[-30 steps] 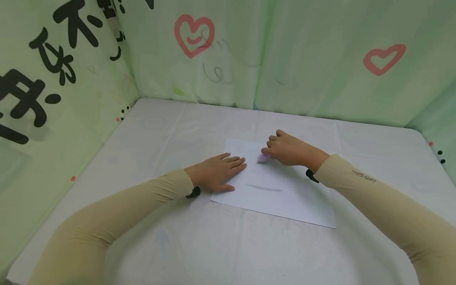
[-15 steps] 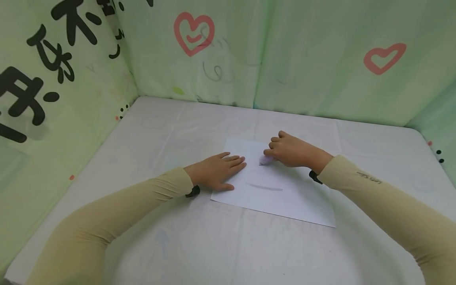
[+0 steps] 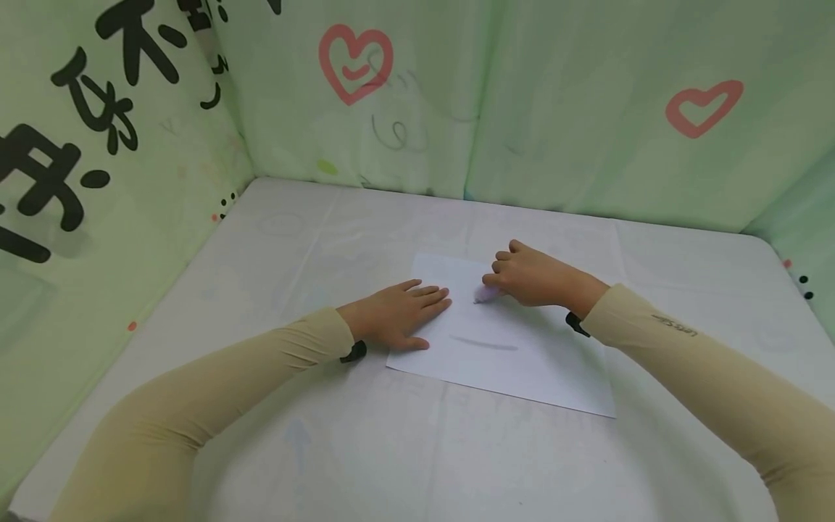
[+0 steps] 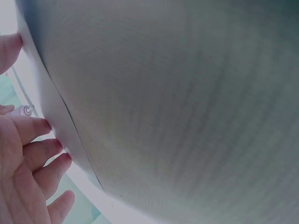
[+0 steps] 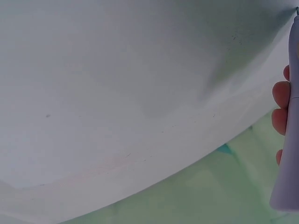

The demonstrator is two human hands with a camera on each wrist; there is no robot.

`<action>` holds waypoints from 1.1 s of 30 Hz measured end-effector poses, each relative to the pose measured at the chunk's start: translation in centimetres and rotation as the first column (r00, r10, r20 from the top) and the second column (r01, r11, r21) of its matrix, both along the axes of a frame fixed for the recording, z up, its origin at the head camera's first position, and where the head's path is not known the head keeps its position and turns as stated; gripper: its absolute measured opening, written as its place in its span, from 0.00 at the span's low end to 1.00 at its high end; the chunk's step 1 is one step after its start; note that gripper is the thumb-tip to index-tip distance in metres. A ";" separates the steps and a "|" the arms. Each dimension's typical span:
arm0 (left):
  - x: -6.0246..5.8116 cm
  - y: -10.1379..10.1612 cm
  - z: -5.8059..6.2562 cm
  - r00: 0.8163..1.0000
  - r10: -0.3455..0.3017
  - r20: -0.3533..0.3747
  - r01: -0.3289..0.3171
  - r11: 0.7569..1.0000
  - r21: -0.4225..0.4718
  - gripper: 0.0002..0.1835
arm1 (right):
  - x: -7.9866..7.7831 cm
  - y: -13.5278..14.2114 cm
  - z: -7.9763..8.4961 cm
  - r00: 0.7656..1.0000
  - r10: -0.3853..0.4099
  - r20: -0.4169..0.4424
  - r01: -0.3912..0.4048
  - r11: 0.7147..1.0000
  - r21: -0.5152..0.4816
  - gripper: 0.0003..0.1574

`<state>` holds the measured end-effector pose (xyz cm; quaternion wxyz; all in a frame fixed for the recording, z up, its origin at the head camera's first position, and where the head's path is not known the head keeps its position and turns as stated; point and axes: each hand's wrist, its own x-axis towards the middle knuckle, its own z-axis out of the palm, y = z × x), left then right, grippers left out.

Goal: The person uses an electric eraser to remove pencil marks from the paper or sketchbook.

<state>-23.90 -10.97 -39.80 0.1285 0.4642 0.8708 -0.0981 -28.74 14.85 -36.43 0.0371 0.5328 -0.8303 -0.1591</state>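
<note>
A white sheet of paper lies on the white table, with a short grey streak across its middle. My left hand rests on the sheet's left side, fingers straight and spread; the left wrist view shows its fingertips on the white surface. Over the sheet's upper part, my right hand grips a lavender tapered tool. In the right wrist view, this thick pen-like tool shows a thin metal tip and curled fingers around its body. Its tip is right at the paper; the right palm is hidden.
The white-covered table extends around the sheet on all sides. Pale green curtains with hearts and black characters hang behind it and at both sides. Dark bands sit at the wrists, below the beige sleeves.
Over the first half second, my right hand shifted slightly right and nearer with the lavender tool; since then it has hardly moved. The left hand stays in place on the paper.
</note>
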 end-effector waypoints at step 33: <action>0.1 0.1 0.1 1.000 0.010 0.001 -0.010 1.000 -0.010 0.41 | -0.3 -1.0 -0.1 1.000 0.000 -0.007 0.000 1.000 0.009 0.09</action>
